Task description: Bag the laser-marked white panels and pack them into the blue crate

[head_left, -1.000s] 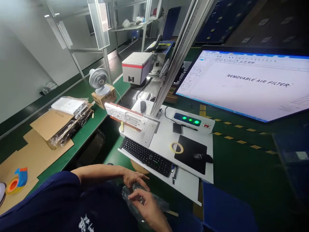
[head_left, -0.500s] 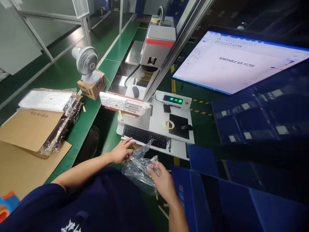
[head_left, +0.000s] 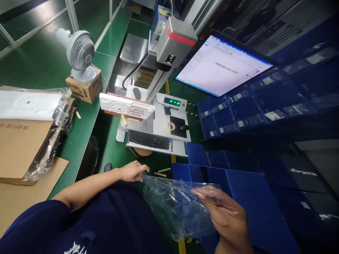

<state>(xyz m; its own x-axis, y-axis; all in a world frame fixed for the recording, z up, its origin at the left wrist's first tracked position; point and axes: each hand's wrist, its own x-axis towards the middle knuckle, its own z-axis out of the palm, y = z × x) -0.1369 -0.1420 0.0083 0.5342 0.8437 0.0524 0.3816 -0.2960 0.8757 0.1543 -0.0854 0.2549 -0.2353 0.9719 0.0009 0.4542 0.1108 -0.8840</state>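
Note:
A clear plastic bag is stretched between my two hands in front of my body. My left hand pinches its left corner between thumb and fingers. My right hand, nearer the camera, grips the opposite end. The bag hangs loose and creased, and nothing shows inside it. Beyond my hands, a white slotted panel stands tilted on the perforated plate of a marking machine. A black keyboard lies just past my left hand.
On the green bench at left are a fan on a cardboard box and a bagged white panel on cardboard. A monitor hangs at right. Blue boxes stand below my right side. Tape lies on the machine table.
My right hand has moved right and nearer, pulling the bunched bag out wide. My left hand has kept hold of its corner. The view has turned to the right.

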